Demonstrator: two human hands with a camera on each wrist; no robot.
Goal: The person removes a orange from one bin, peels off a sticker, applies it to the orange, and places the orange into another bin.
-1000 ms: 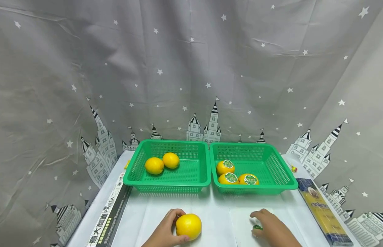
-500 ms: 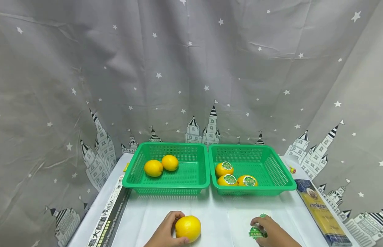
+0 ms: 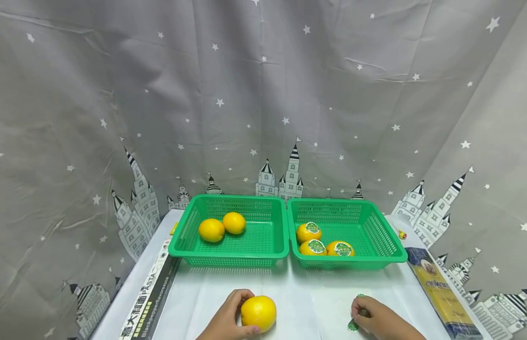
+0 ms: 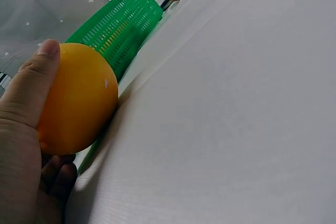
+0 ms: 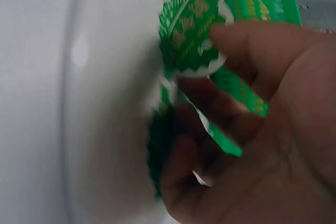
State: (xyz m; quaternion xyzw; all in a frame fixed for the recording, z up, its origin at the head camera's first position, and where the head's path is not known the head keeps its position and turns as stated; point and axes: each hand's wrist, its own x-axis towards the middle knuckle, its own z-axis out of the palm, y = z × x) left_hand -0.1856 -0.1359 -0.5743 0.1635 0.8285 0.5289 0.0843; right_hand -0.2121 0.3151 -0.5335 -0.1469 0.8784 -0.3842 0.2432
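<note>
A yellow-orange orange (image 3: 260,313) rests on the white table, held by my left hand (image 3: 230,318) with the thumb on one side and fingers on the other. In the left wrist view, the orange (image 4: 79,100) shows a pale speck on its skin. Over a pale sheet at the front right, my right hand (image 3: 380,318) pinches a round green-and-white sticker (image 5: 195,32) with a scalloped edge. More green sticker (image 5: 159,148) shows below it in the right wrist view, darkened and partly hidden by the fingers.
A green basket (image 3: 229,259) at the back left holds two plain oranges (image 3: 211,230). The green basket (image 3: 352,261) beside it holds three oranges (image 3: 310,232) bearing stickers. A pasta box (image 3: 148,293) lies along the left edge, a yellow-and-blue packet (image 3: 443,293) along the right.
My right hand has drawn slightly right over the sheet, and its fingers have closed on the sticker. The left hand and its orange have stayed in place.
</note>
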